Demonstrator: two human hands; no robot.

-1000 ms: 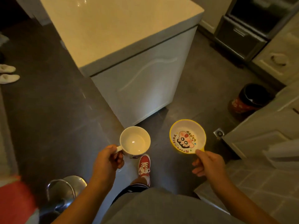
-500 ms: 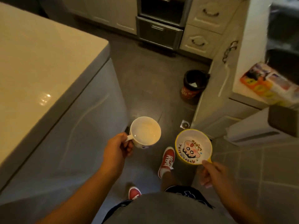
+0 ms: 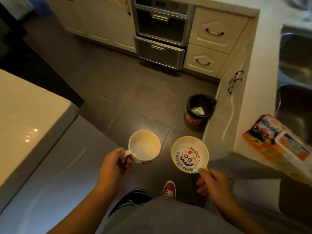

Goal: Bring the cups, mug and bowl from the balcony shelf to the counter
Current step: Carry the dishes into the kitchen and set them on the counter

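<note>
My left hand (image 3: pixel 114 164) grips the handle of a white mug (image 3: pixel 144 146), held upright and empty above the dark floor. A small yellow-rimmed bowl (image 3: pixel 190 154) with a cartoon face printed inside is pinched at its near edge by my right hand (image 3: pixel 212 182). Both are carried at waist height in front of me. The pale counter (image 3: pixel 256 92) runs along the right side, its near end beside the bowl.
A white island top (image 3: pixel 25 119) stands at the left. A black waste bin (image 3: pixel 199 110) sits on the floor by the counter's cabinet. An orange printed packet (image 3: pixel 276 142) lies on the counter near a steel sink (image 3: pixel 297 53). Oven drawers and cabinets are ahead.
The view has swung right from the island toward the counter and sink. Both hands keep the mug and bowl in the same grip, and the counter has come closer.
</note>
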